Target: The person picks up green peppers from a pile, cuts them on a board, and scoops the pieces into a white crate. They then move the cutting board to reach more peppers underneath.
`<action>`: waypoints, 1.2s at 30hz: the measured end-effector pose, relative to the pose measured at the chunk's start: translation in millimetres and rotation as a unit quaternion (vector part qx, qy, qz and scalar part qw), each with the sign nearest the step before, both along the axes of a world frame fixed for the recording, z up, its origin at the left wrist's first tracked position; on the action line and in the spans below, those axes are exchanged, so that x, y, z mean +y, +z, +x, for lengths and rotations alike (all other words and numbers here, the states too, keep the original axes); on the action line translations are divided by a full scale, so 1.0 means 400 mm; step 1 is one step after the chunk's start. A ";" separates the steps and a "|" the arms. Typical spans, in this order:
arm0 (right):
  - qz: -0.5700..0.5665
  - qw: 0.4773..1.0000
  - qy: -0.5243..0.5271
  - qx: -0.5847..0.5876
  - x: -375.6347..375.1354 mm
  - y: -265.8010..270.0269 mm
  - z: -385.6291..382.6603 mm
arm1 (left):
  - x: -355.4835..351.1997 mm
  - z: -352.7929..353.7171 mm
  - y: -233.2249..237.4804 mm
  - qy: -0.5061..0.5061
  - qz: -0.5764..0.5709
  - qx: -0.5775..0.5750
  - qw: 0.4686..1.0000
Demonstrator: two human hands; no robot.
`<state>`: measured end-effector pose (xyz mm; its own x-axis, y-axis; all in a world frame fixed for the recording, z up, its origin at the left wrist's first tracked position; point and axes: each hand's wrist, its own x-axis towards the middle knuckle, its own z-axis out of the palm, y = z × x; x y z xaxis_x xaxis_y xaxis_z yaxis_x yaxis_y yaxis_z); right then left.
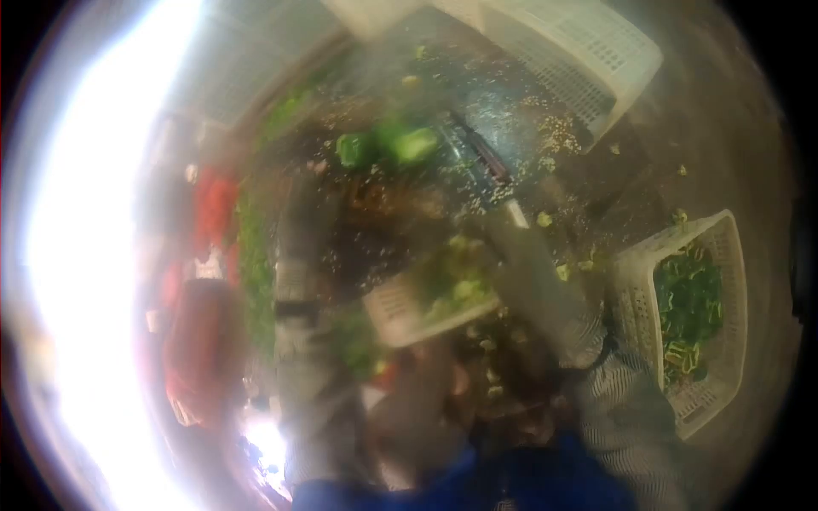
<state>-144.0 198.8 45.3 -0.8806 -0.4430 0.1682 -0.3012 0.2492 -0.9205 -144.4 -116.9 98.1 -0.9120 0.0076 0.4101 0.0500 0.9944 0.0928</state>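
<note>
The view is smeared by motion and haze. My right hand (521, 243), in a pale glove or sleeve, is closed around what looks like the white handle of a knife (484, 157); its blade points up and left over a wet, seed-strewn surface (503, 106). A green pepper (356, 150) lies left of the blade, and a paler green piece (414, 144) sits between them. My left hand (308, 200) reaches forward on the left, below the green pepper; its fingers are too blurred to make out.
A white basket (626, 264) with cut green pieces stands at right. Nearer me is a small pale basket (394, 313) with light green scraps. Another white basket (613, 47) is at upper right. A person in red (204, 332) is at left, beside strong glare.
</note>
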 end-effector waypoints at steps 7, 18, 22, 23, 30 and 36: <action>0.086 0.991 0.057 -0.089 -0.029 0.038 -0.076 | -0.073 -0.379 -0.214 0.134 0.232 -0.279 0.922; 0.118 0.988 0.094 -0.039 -0.063 -0.026 -0.117 | 0.016 -0.153 -0.304 0.028 -0.188 -0.373 0.908; 0.214 0.963 0.138 -0.084 -0.120 -0.037 -0.098 | 0.157 -0.022 -0.167 0.102 0.062 -0.443 0.889; 0.213 0.963 0.142 -0.083 -0.140 -0.059 -0.086 | 0.165 0.028 -0.186 0.105 0.063 -0.442 0.888; -0.159 0.945 0.187 -0.214 -0.204 -0.073 -0.048 | 0.316 0.162 -0.104 0.036 -0.042 0.045 0.997; -0.329 0.816 0.273 -0.389 -0.180 0.037 -0.107 | 0.292 0.164 -0.046 0.015 0.469 0.072 0.880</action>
<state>-187.0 126.9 59.9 -0.5358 -0.8443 0.0116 0.5375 -0.3516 -0.7665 -78.9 -0.1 79.7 -0.8436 -0.4195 0.3352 0.1039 0.4849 0.8684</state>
